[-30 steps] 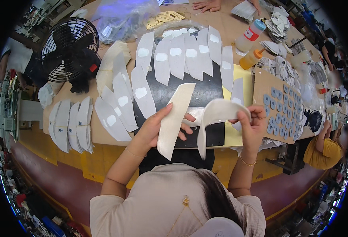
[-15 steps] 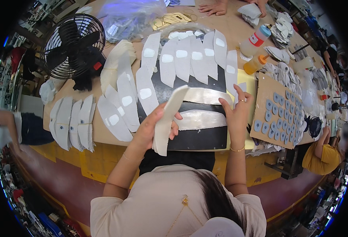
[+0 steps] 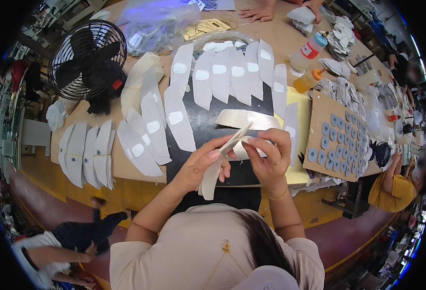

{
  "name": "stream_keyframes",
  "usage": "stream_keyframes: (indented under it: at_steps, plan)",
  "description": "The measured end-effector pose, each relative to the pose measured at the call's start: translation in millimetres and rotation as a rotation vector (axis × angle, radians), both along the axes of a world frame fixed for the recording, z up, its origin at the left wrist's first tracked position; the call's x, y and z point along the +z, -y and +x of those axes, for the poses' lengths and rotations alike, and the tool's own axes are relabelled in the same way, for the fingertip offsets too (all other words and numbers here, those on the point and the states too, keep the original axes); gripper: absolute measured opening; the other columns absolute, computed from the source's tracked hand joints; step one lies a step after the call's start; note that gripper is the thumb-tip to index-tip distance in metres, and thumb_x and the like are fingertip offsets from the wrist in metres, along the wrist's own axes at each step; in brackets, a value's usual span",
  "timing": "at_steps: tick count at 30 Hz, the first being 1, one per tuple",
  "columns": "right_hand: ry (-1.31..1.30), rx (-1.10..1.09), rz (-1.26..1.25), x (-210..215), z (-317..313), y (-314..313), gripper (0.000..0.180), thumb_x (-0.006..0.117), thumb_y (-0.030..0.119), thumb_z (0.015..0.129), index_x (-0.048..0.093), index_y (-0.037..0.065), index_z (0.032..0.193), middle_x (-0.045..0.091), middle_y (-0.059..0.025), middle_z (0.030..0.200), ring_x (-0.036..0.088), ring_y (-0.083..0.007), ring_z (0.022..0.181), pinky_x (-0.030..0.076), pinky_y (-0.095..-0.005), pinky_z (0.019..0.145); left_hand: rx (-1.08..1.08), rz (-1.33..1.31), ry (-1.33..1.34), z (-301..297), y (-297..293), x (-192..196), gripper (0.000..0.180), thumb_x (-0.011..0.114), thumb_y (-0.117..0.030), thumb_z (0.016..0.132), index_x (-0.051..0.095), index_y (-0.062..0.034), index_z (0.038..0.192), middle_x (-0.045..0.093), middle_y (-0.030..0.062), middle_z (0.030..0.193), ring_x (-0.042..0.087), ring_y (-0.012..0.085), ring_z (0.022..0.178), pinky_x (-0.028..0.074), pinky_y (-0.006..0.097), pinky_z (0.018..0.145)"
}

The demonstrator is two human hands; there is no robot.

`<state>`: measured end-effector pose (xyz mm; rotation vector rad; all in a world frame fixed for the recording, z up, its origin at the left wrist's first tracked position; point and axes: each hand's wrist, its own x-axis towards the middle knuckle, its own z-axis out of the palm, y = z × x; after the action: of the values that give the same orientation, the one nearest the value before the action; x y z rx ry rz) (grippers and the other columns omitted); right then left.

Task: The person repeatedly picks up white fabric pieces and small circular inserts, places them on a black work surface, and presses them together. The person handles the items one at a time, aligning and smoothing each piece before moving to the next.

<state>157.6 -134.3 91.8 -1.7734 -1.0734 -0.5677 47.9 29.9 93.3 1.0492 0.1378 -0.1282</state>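
Note:
My left hand is closed around a small stack of cream-white curved panels, held upright in front of my chest. At the stack's upper end, my right hand pinches the edge of a panel, where the layers spread apart. Beneath and beyond my hands is a black board. A shiny curved panel lies on it, and a second one is partly covered by my fingers. Several light-grey panels with white oval patches are fanned along the board's far side.
A black fan stands at left, beyond bundled panels. To the right are a blue-capped bottle, an orange bottle and cardboard with grey-blue pieces. Another person's hand rests across the table. Someone walks at lower left.
My right hand has come left from beside the shiny panels to the stack and closed on a panel edge. The stack has moved slightly right and down. The person at left has come nearer.

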Motion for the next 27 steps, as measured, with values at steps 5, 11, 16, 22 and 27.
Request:
stream_keyframes:
  at_steps: [5, 11, 16, 22, 27]
  plan:
    - [-0.146, 0.234, -0.11, 6, -7, -4, 0.027, 0.078, -0.001, 0.069, 0.062, 0.007, 0.09, 0.064, -0.0102, 0.123, 0.061, -0.0354, 0.112, 0.05, -0.043, 0.089, -0.019, -0.169, -0.06, -3, -3, -13, 0.062, 0.044, -0.042, 0.1, 0.034, -0.0041, 0.147, 0.056, 0.0133, 0.114, 0.062, 0.0158, 0.082, 0.053, 0.028, 0.068]
    - [-0.449, 0.517, -0.404, 21, -23, 4, 0.017, 0.078, 0.007, 0.073, 0.061, 0.005, 0.077, 0.043, -0.0133, 0.151, 0.033, -0.0437, 0.142, 0.036, -0.0487, 0.11, 0.175, -0.15, -0.201, -1, 10, -5, 0.058, 0.047, -0.04, 0.099, 0.035, -0.0065, 0.145, 0.058, 0.0109, 0.112, 0.063, 0.0154, 0.088, 0.054, 0.029, 0.072]
    - [-0.448, 0.544, -0.459, 25, -30, 9, 0.018, 0.078, 0.009, 0.074, 0.06, 0.005, 0.075, 0.036, -0.0125, 0.155, 0.025, -0.0472, 0.144, 0.032, -0.0522, 0.112, 0.175, -0.208, -0.243, -5, 7, -10, 0.055, 0.048, -0.031, 0.099, 0.035, -0.0066, 0.146, 0.059, 0.0095, 0.108, 0.06, 0.0164, 0.096, 0.052, 0.029, 0.082]
    - [-0.43, 0.641, -0.442, 30, -39, 13, 0.018, 0.074, 0.009, 0.078, 0.058, 0.003, 0.074, 0.048, -0.0122, 0.146, 0.035, -0.0402, 0.14, 0.034, -0.0507, 0.112, 0.271, -0.384, -0.205, 2, -4, -19, 0.054, 0.04, -0.029, 0.096, 0.036, -0.0028, 0.144, 0.059, 0.0098, 0.1, 0.062, 0.0223, 0.092, 0.051, 0.035, 0.086]
    - [-0.413, 0.767, -0.473, 32, -38, 23, 0.01, 0.068, 0.011, 0.086, 0.061, 0.004, 0.086, 0.059, -0.0098, 0.135, 0.051, -0.0325, 0.13, 0.042, -0.0458, 0.107, 0.289, -0.576, -0.046, 9, -12, -19, 0.055, 0.039, -0.031, 0.095, 0.036, -0.0034, 0.142, 0.056, 0.0103, 0.096, 0.059, 0.0256, 0.083, 0.05, 0.038, 0.079]
